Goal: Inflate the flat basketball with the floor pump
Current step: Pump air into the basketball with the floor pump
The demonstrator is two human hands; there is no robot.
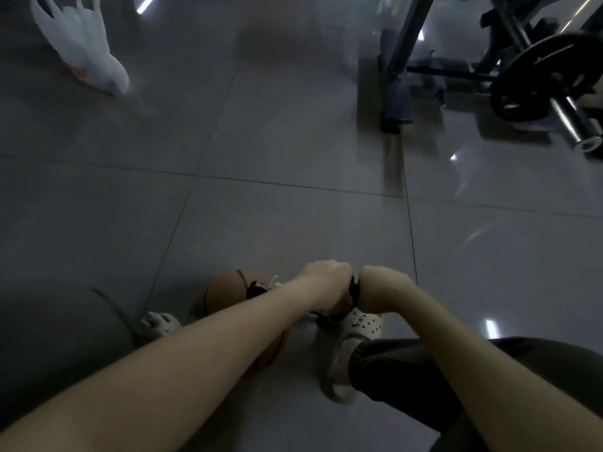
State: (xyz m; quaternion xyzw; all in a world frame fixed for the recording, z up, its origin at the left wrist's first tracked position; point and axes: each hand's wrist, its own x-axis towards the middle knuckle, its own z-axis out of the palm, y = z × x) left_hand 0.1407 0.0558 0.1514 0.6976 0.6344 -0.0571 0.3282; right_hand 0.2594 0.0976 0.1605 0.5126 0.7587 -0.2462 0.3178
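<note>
Far off to my left a white plastic bag [88, 53] lies slumped on the grey tiled floor [261, 141], well apart from everything else. Nearer me, the toe of my left clog [161, 322] shows, pale, with a thin dark line curving up past it that is too blurred to name.

Just right of that clog sits the basketball [225, 295] – brown with dark seams, on the floor between my feet, its near side hidden under my left forearm. A small dark fitting [257, 288] with a pale bit beside it lies at the ball's upper right edge; I cannot tell whether it is pushed into the ball.

My left hand [326, 282] is curled tight round one end of the black pump handle [354, 290], knuckles up. My right hand [385, 287] is wrapped round the other end in the same way, so the two hands sit almost touching and only a short piece of handle shows between them. The pump's body is hidden beneath them.

Below the hands is my right clog [355, 340], toe under the handle, with a dark trouser leg [424, 370] above it.

Further right and far back stands a grey machine post [401, 60] – and beyond it a black weight plate [538, 79] on a shiny bar [574, 125].
</note>
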